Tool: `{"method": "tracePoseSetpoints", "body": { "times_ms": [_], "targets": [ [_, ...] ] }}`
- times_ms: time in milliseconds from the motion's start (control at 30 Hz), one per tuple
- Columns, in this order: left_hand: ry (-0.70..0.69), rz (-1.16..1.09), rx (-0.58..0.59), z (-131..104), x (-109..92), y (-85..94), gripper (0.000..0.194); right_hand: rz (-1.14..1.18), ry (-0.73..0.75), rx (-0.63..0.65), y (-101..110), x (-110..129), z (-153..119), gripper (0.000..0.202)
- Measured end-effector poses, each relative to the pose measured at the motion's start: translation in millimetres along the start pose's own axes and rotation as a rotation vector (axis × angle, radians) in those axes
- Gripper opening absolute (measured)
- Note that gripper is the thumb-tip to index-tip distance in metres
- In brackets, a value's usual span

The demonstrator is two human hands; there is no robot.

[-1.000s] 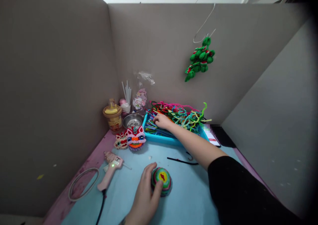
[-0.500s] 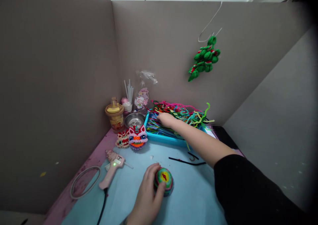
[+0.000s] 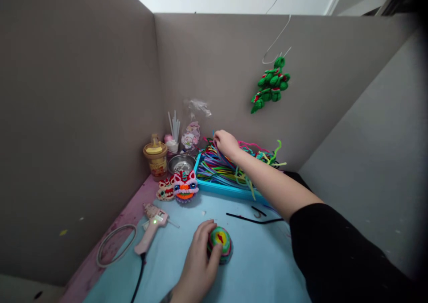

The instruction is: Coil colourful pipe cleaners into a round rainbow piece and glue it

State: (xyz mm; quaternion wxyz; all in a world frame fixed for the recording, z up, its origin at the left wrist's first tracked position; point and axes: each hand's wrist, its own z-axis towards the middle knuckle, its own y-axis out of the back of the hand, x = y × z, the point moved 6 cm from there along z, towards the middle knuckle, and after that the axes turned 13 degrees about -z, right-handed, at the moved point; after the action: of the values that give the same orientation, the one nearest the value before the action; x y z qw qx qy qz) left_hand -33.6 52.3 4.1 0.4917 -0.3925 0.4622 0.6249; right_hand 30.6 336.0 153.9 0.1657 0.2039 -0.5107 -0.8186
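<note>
- Blue tray (image 3: pixel 230 188): back of table (image 3: pixel 264 271), heaped with fuzzy strands (image 3: pixel 217 173) in purple, blue, yellow, green, red and pink; some spill over the rim, a yellowish one hanging down the front wall
- Right hand (image 3: pixel 227 143): above the tray's rear left part, fingers closed on purple strands (image 3: pixel 216 148) which run down into the heap; exact number gripped cannot be told
- Left hand (image 3: pixel 199 257): curved round the left side of a round layered piece (image 3: pixel 221 237), thumb and fingers gripping it; piece sits on the blue table covering, near front, yellow centre with red mark uppermost, green ring about it
- Metal bowl (image 3: pixel 173 166): just left of tray, small pale bits inside, too small to identify
- Lidded cup (image 3: pixel 157 163): left of bowl, brownish lid, contents not readable
- Small white container (image 3: pixel 172 147): behind bowl, white sticks (image 3: pixel 174 125) standing upright in it
- Clear bag (image 3: pixel 198 106): against rear partition, pink and white figures (image 3: pixel 190 135) within
- In front of bowl: two lion-like heads (image 3: pixel 185 188), side by side
- Glue gun (image 3: pixel 152 227): lying left of left hand, green light lit
</note>
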Motion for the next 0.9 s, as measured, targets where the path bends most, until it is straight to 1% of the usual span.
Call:
{"method": "tracePoseSetpoints", "body": {
  "times_ms": [100, 167, 200, 267, 300, 367, 433, 467, 533, 600, 633, 700, 733, 800, 867, 900],
  "targets": [
    [-0.011, 0.000, -0.015, 1.2, 2.1, -0.2, 0.035, 0.157, -0.043, -0.105, 11.6, -1.8, 15.8, 0.019],
    [-0.016, -0.013, -0.032, 1.6, 4.4, 0.8, 0.035, 0.271, -0.111, -0.221, 23.9, -3.6, 27.5, 0.018],
    [-0.015, -0.020, -0.038, 1.7, 5.7, 1.5, 0.035, 0.337, -0.125, -0.247, 29.2, -2.9, 34.1, 0.016],
    [-0.015, -0.029, -0.050, 2.0, 7.8, 3.6, 0.036, 0.531, -0.128, -0.246, 39.5, -0.5, 48.3, 0.013],
    [-0.016, -0.033, -0.062, 2.3, 8.4, 5.3, 0.036, 0.668, -0.144, -0.271, 46.9, -1.6, 54.2, 0.013],
    [-0.027, -0.044, -0.100, 3.1, 8.0, 9.9, 0.035, 0.935, -0.160, -0.389, 68.0, -6.9, 60.2, 0.013],
    [-0.042, -0.070, -0.147, 4.3, 5.3, 15.3, 0.033, 1.079, -0.112, -0.512, 93.8, -10.7, 54.3, 0.014],
    [-0.048, -0.088, -0.169, 5.1, 3.3, 17.9, 0.032, 1.102, -0.077, -0.548, 106.4, -10.5, 45.6, 0.015],
    [-0.043, -0.142, -0.188, 7.5, -0.7, 21.7, 0.032, 1.101, -0.026, -0.594, 128.3, -6.1, 15.1, 0.017],
    [-0.001, -0.235, -0.145, 11.0, -3.1, 21.4, 0.035, 1.061, 0.011, -0.596, 141.9, 5.6, -29.6, 0.018],
    [0.032, -0.305, -0.106, 13.0, -3.4, 19.8, 0.038, 1.036, 0.029, -0.570, 144.3, 14.2, -54.7, 0.017],
    [0.096, -0.502, 0.008, 16.3, -4.3, 13.2, 0.049, 1.004, 0.055, -0.477, 140.2, 33.8, -105.0, 0.015],
    [0.105, -0.614, 0.033, 17.6, -5.8, 11.7, 0.056, 1.007, 0.067, -0.413, 134.6, 43.7, -128.3, 0.014],
    [0.097, -0.825, 0.038, 19.8, -9.8, 11.6, 0.063, 1.024, 0.062, -0.318, 122.0, 58.7, -169.8, 0.012],
    [0.105, -0.974, 0.088, 20.9, -16.0, 10.0, 0.064, 0.984, 0.057, -0.307, 114.6, 67.1, -203.6, 0.010],
    [0.088, -1.019, 0.089, 21.4, -20.3, 11.6, 0.064, 0.942, 0.084, -0.299, 112.6, 71.2, -217.7, 0.010]
  ]
}}
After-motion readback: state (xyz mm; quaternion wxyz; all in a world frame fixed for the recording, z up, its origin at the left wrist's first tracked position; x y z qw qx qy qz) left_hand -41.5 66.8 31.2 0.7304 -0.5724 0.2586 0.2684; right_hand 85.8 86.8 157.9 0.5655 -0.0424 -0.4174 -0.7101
